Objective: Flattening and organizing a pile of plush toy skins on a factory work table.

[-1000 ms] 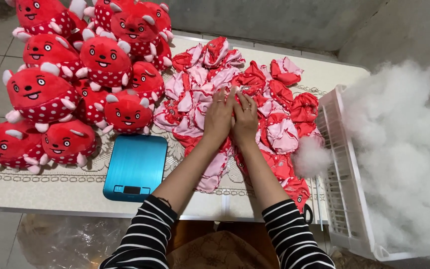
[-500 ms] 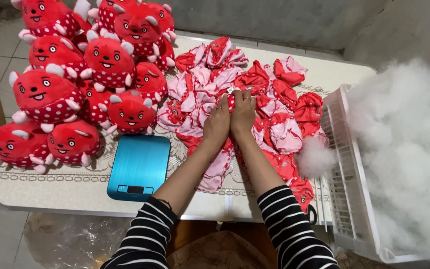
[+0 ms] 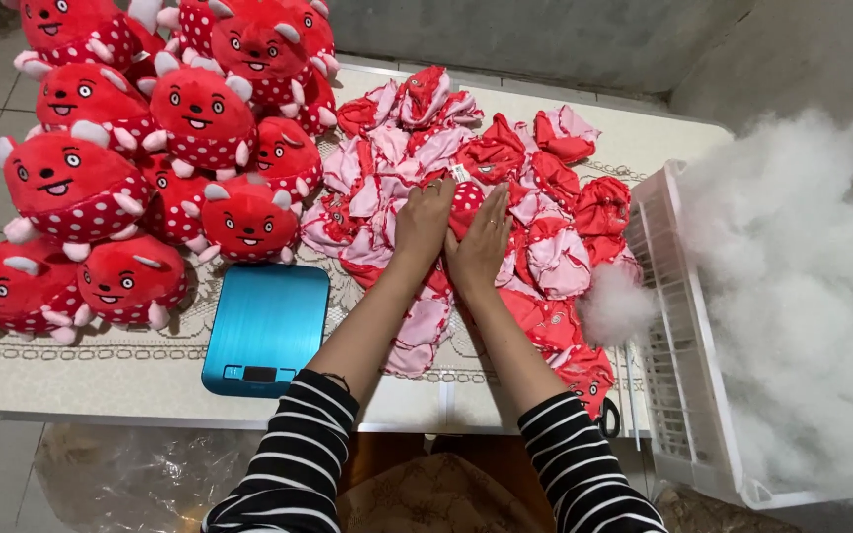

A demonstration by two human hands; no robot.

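left hand (image 3: 425, 222) flat, palm down, just right of scale (image 3: 267, 329) | right hand (image 3: 481, 247) flat alongside, touching | forearms outstretched

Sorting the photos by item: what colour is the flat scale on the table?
The scale is blue, seen clearly in the head view.

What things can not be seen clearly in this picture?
Head view:
- Red-and-pink fabric skins: what lies under both hands is hidden.
- Blue scale: display too small.
- White stuffing: cut by right edge.
- Red plush toys: top ones cut by upper edge.
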